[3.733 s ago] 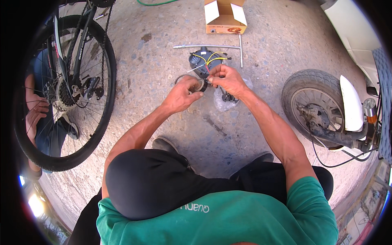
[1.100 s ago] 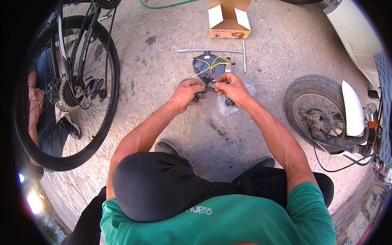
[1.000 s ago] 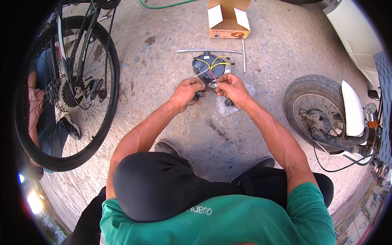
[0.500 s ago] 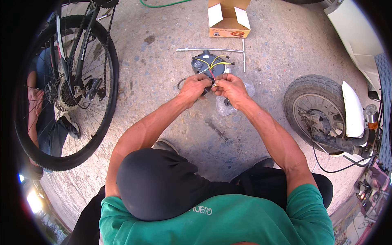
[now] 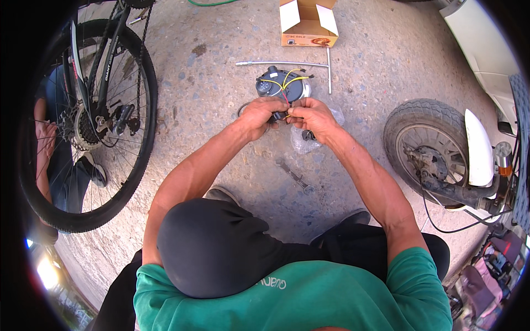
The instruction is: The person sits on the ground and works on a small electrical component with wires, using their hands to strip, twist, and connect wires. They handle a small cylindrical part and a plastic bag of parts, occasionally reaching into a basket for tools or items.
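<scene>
My left hand (image 5: 258, 119) is closed on a small black part (image 5: 278, 116), probably a connector, though its exact kind is partly hidden by the fingers. Close against it, my right hand (image 5: 312, 118) pinches a thin wire (image 5: 287, 115) at that part. A red lead (image 5: 286, 98) runs from between the hands to a round dark-grey housing (image 5: 270, 88) lying on the ground just beyond them. Several yellow wires (image 5: 298, 79) with black ends spread over the housing. Under my right wrist lies a clear plastic bag (image 5: 302, 145) with a black piece (image 5: 308, 134) in it.
Beyond the housing lie a T-handle wrench (image 5: 329, 71) and an open cardboard box (image 5: 309, 40). A spanner (image 5: 295, 177) rests nearer me. At left stands a bicycle wheel (image 5: 148, 138) with a seated person's hand (image 5: 45, 138) behind it; at right, a scooter wheel (image 5: 398, 132).
My left hand has rolled slightly, and the black part shows more between my fingers. Both hands stay together at nearly the same spot.
</scene>
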The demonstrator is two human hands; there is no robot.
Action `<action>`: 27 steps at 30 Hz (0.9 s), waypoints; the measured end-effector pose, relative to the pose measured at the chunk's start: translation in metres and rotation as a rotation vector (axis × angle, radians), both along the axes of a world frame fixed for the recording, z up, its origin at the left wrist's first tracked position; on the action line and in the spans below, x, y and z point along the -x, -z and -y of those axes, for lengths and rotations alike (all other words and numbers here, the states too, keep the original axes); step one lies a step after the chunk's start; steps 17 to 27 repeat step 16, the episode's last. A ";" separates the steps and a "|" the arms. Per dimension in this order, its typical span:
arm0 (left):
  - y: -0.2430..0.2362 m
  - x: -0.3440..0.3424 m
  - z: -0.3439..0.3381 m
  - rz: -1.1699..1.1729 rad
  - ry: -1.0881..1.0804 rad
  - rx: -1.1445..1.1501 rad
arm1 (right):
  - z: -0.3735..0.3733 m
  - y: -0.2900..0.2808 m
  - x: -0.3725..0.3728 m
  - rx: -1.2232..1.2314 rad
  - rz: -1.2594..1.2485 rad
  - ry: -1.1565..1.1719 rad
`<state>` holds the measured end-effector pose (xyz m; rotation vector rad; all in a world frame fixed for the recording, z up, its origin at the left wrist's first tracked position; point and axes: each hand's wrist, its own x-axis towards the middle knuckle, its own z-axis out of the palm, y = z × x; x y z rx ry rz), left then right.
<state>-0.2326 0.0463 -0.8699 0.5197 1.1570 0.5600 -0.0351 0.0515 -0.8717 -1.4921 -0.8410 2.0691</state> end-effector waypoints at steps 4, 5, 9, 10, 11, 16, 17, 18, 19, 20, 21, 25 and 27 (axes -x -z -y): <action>0.002 0.003 0.002 0.052 0.001 0.000 | 0.000 0.002 -0.001 0.012 0.003 -0.004; 0.003 0.004 0.002 0.063 0.003 0.002 | 0.000 0.002 -0.001 0.021 0.001 -0.014; 0.006 0.004 0.004 0.080 -0.008 -0.001 | -0.001 0.002 -0.001 0.032 0.008 -0.028; 0.007 0.004 0.004 0.080 -0.012 -0.006 | -0.001 0.002 0.000 0.038 0.033 -0.021; 0.007 0.004 0.005 0.080 -0.016 -0.012 | -0.001 0.001 0.001 0.026 0.036 -0.018; 0.010 0.004 0.007 0.101 -0.032 -0.042 | 0.001 -0.003 0.005 -0.036 0.137 -0.021; 0.010 0.004 0.007 0.101 -0.032 -0.042 | 0.001 -0.003 0.005 -0.036 0.137 -0.021; 0.010 0.004 0.007 0.101 -0.032 -0.042 | 0.001 -0.003 0.005 -0.036 0.137 -0.021; 0.010 0.004 0.007 0.101 -0.032 -0.042 | 0.001 -0.003 0.005 -0.036 0.137 -0.021; 0.010 0.004 0.007 0.101 -0.032 -0.042 | 0.001 -0.003 0.005 -0.036 0.137 -0.021; 0.010 0.004 0.007 0.101 -0.032 -0.042 | 0.001 -0.003 0.005 -0.036 0.137 -0.021; 0.010 0.004 0.007 0.101 -0.032 -0.042 | 0.001 -0.003 0.005 -0.036 0.137 -0.021; 0.010 0.004 0.007 0.101 -0.032 -0.042 | 0.001 -0.003 0.005 -0.036 0.137 -0.021</action>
